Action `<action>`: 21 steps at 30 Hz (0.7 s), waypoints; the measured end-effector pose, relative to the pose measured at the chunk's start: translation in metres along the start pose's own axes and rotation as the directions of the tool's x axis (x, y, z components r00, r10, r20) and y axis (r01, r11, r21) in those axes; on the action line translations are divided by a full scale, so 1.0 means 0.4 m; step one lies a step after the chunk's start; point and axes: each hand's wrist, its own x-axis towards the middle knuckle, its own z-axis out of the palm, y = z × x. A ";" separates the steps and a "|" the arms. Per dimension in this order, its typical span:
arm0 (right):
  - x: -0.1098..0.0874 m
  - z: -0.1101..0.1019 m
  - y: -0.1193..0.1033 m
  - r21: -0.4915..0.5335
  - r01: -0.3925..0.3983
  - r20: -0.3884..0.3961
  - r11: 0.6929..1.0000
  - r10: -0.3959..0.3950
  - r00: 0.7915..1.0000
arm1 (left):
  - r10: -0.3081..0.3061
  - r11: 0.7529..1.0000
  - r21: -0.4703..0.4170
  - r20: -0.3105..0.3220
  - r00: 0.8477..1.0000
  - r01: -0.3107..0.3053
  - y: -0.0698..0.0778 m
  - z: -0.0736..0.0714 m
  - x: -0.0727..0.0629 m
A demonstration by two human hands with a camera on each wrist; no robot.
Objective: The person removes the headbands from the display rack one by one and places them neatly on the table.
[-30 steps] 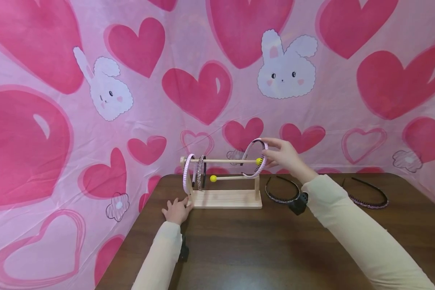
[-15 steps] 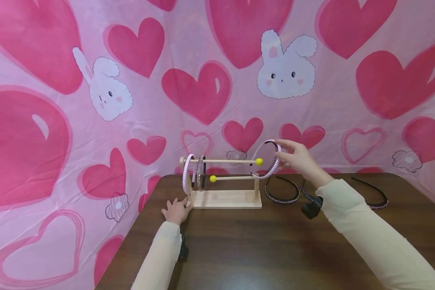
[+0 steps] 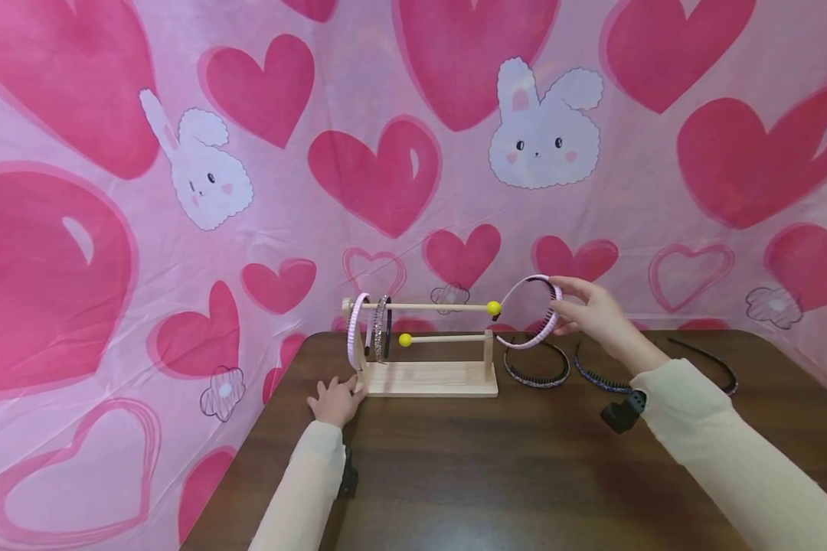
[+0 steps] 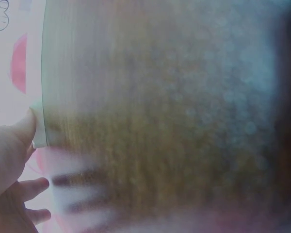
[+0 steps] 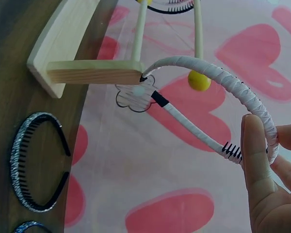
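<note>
My right hand point(image 3: 586, 310) pinches a pale pink ribbon-wrapped headband point(image 3: 557, 310) between thumb and fingers. Held upright just right of the upper rod's yellow ball tip point(image 3: 494, 308), it shows black comb teeth inside the band point(image 5: 233, 87). At the left end of a wooden headband stand point(image 3: 430, 379), my left hand point(image 3: 335, 400) holds the base corner, other fingers spread on the table. Another pink headband point(image 3: 354, 337) hangs at the left of the upper rod point(image 3: 430, 306), beside a glittery headband point(image 3: 379, 329). The lower rod point(image 3: 448, 338) ends in a yellow ball at its left.
Right of the stand, a dark toothed headband point(image 3: 537, 380) lies on the brown table point(image 3: 469, 474). Beyond it are a bluish glittery headband point(image 3: 596, 380) and a black one point(image 3: 720, 363), partly behind my right arm. A pink heart-patterned cloth point(image 3: 455, 199) hangs behind.
My right hand has moved right and slightly down with the pink headband, drawing it past the upper rod's ball end and off the rod. The left hand stays in place.
</note>
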 end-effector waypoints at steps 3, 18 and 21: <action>-0.015 -0.009 0.010 0.002 -0.001 0.009 1.000 0.001 1.000 | -0.006 1.000 0.001 0.000 1.000 0.006 0.000 0.000 0.001; -0.085 -0.035 0.089 -0.045 -0.053 0.013 0.998 0.054 0.998 | -0.010 1.000 0.007 0.004 1.000 0.010 0.002 0.001 0.004; -0.096 -0.042 0.105 -0.042 -0.066 0.009 0.997 0.067 0.998 | -0.011 1.000 0.010 0.010 1.000 0.011 0.001 0.002 0.004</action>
